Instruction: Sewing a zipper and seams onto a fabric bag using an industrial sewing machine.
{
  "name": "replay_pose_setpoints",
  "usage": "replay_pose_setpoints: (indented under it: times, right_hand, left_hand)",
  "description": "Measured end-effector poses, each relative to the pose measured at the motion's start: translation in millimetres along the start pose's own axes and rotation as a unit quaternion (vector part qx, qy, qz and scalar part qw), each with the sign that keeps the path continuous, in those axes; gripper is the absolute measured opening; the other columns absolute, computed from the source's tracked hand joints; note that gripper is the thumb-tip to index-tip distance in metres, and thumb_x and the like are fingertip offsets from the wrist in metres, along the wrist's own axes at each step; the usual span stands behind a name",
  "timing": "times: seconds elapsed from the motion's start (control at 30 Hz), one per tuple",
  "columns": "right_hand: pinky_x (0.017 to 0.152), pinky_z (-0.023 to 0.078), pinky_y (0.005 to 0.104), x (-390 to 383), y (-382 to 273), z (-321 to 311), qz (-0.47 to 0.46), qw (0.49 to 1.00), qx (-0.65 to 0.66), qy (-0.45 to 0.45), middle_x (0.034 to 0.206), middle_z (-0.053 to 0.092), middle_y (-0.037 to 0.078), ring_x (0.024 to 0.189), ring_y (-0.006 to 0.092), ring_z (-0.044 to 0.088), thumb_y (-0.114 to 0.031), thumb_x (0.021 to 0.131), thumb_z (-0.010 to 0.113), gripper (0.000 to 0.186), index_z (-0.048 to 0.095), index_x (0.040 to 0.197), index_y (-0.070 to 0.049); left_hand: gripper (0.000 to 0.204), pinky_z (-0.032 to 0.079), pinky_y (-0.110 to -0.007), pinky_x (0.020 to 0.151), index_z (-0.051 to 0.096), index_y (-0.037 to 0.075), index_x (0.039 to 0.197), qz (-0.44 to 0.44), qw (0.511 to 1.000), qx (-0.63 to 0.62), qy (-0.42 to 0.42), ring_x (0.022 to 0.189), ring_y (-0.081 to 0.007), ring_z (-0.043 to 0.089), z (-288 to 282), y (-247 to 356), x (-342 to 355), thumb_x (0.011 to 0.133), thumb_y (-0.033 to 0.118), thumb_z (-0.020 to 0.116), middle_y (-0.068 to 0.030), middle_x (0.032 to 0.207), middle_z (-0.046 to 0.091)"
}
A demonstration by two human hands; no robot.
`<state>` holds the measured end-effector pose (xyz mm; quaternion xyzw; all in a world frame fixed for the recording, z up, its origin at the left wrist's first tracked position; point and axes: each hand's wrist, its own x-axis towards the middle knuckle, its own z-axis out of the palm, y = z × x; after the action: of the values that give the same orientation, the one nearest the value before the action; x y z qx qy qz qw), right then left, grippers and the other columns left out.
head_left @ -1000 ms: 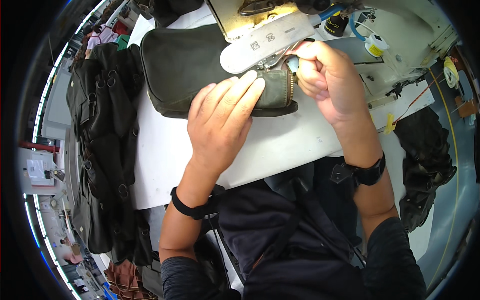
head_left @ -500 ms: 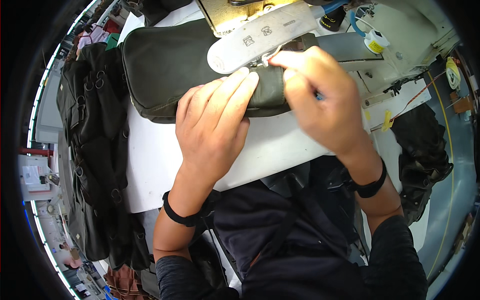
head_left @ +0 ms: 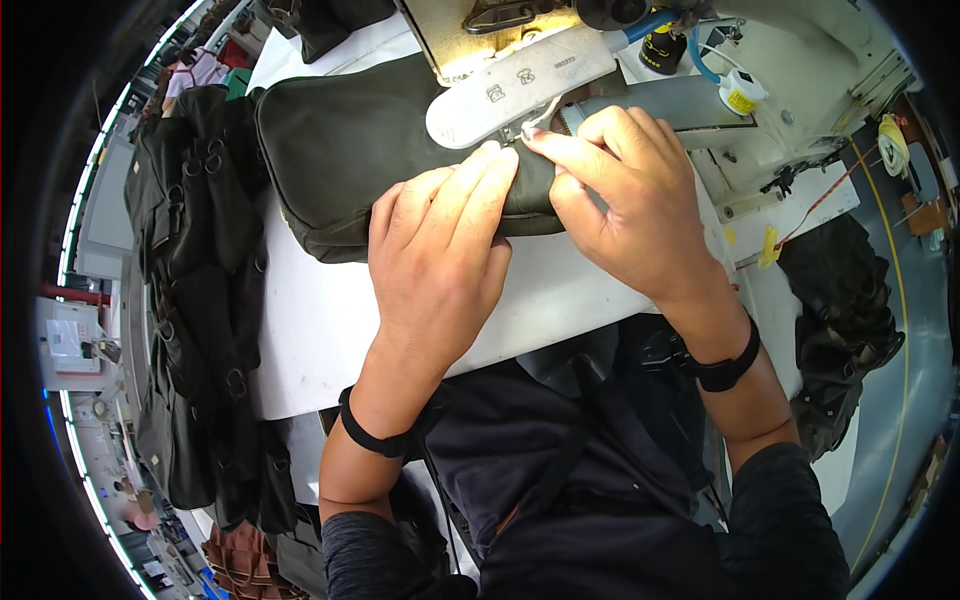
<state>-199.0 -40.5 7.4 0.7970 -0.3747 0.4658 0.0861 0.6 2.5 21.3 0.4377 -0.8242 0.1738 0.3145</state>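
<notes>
- The right hand [head_left: 635,205] has moved left since a second ago, from the zipped end of the bag to the small metal foot [head_left: 513,132] of the sewing machine [head_left: 820,75].
- The dark green bag [head_left: 345,140] lies on its side on the white surface [head_left: 320,345], at the upper centre of the frame, partly under a pale rounded plate [head_left: 520,85].
- The left hand [head_left: 435,255] rests on the bag's near part, its fingers stretched out side by side and flat, without a grip.
- The right fingers are bent, with the index fingertip at the metal foot; I cannot tell whether they pinch anything.
- Each wrist wears a black band.
- A black bottle [head_left: 660,52] and a white bottle with a yellow label [head_left: 740,94] stand at the upper right.
- Dark bags with metal rings [head_left: 200,300] are heaped at the left; more dark cloth or leather [head_left: 840,310] lies at the right.
</notes>
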Motion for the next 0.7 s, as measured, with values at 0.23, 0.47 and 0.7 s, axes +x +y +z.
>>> replay_pose_setpoints:
  times: [0.23,0.47,0.7]
  right_hand:
    - [0.073,0.042,0.0370,0.8,0.5,3.1,0.000,1.000,0.008,0.017,0.082,0.054,0.000,0.081,0.0208,0.055,-0.012,0.080,0.068,0.025,0.078,0.102,-0.013]
    - [0.074,0.043,0.0375,-0.8,2.2,1.9,0.023,1.000,0.020,0.005,0.081,0.056,0.000,0.080,0.0213,0.055,-0.014,0.081,0.067,0.024,0.079,0.101,-0.012]
    - [0.074,0.043,0.0372,1.2,0.7,3.5,0.011,0.999,0.023,0.023,0.081,0.058,0.000,0.080,0.0220,0.056,-0.013,0.081,0.067,0.022,0.079,0.099,-0.013]
  left_hand:
    - [0.060,0.047,-0.039,0.097,0.070,0.009,0.127,0.005,1.000,-0.006,0.004,0.109,-0.0226,0.062,1.9,-4.2,-1.2,0.067,0.000,0.070,-0.0033,0.126,0.070]
    - [0.063,0.047,-0.037,0.099,0.072,0.013,0.127,-0.003,1.000,0.002,-0.005,0.111,-0.0231,0.065,3.4,-2.3,-1.6,0.065,0.000,0.073,-0.0031,0.129,0.072]
    - [0.058,0.048,-0.039,0.097,0.072,0.010,0.125,0.010,1.000,0.012,0.016,0.108,-0.0221,0.064,5.7,-3.2,-2.5,0.068,0.000,0.071,-0.0032,0.126,0.071]
